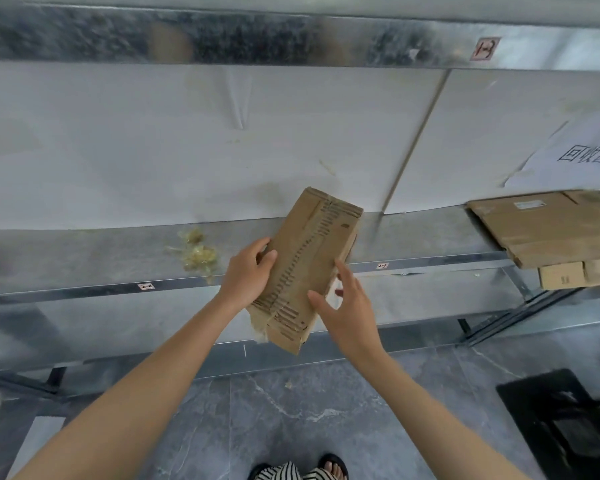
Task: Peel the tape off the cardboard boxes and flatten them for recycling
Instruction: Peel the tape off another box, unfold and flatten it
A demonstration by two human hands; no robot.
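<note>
**Galvanised shelving frames a cardboard box held between two bare hands**

Grey marbled floor tiles (291, 410) and a long galvanised metal shelf (84, 258), backed by white paper-covered panels (118, 150), fill the view from the head camera. Out in front of the shelf edge, at the middle of the picture, a person holds up a brown corrugated cardboard box (305, 265). It is tilted, its far end leaning right. A ragged strip down its face lays the fluting bare, and its near end is torn.

The left hand (248, 271) grips the box's left edge, fingers curled round it and the thumb lying on the face. The right hand (347, 310) is spread loosely, its thumb touching the face near the lower right corner and its forefinger straight along the right edge. How firmly the fingers behind press cannot be told.

On the shelf, left of the box and well apart from it, lies a crumpled wad of yellowish clear tape (196, 254). At the far right, a stack of flattened brown cardboard sheets (548, 230) rests on the shelf below a white paper sign with black characters (582, 154).
</note>
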